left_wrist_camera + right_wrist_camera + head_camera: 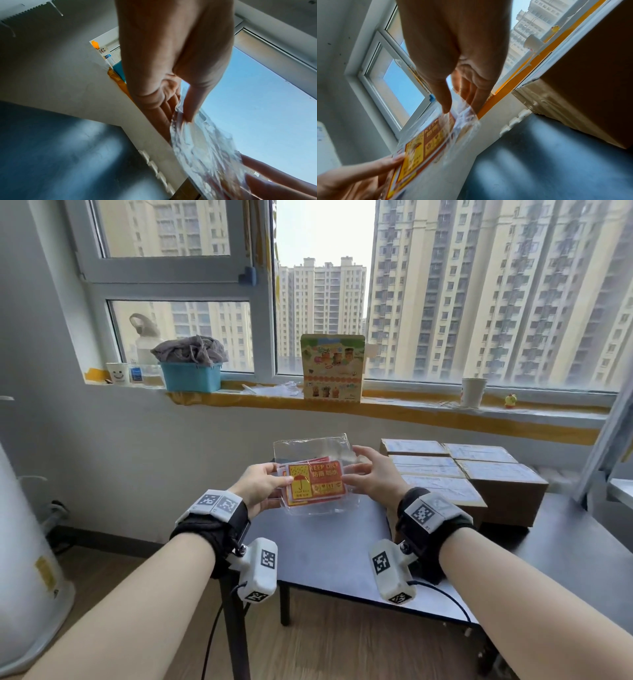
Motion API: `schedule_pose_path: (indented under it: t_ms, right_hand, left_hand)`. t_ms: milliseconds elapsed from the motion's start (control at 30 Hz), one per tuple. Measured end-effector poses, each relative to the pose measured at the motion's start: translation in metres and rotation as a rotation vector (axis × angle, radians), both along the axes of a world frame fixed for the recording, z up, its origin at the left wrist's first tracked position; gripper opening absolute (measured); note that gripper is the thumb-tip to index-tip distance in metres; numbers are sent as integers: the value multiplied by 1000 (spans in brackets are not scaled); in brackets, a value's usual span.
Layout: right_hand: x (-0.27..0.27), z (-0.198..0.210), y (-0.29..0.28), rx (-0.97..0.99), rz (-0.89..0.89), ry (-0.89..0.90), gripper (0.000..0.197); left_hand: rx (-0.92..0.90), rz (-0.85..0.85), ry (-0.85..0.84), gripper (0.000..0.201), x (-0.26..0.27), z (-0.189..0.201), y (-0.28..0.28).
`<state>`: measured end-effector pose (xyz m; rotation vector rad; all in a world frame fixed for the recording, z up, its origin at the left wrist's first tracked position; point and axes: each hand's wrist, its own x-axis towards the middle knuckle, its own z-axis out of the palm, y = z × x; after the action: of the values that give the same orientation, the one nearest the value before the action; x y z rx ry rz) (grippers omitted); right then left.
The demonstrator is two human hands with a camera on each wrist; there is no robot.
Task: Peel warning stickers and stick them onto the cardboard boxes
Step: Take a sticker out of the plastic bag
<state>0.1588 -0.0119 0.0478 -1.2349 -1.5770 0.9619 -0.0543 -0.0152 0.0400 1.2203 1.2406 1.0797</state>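
The sticker sheets [315, 482] beneath the top one are mostly covered; small print beside the left hand's fingertips [286, 480] (lower panels especially) is unreadable.

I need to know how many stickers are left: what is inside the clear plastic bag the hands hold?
Inside the clear plastic bag lies a stack of red and yellow KEEP DRY warning stickers. Only the top one shows fully; edges of others peek out behind, so their number stays hidden.
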Motion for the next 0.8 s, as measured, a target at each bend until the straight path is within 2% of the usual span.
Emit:
schedule_pose_path:
  t_ms: [100,200,267,567,800]
  right_hand:
    - [-9,1,9,151,-88,-225,75]
    - [-22,2,20,305,-81,-431,61]
    - [-31,1,30,326,-44,-490,53]
    - [-57,-16,54,271,18,-475,51]
    - [-49,-16,45,273,-27,-430,34]
  left_hand:
    - [3,24,-24,24,-4,2,10]
    - [2,50,-32,27,-7,4,25]
    - [7,51,-47,28,-7,4,35]
    - [32,19,-106,28,-1,6,49]
    - [68,28,-176,28,1,7,36]
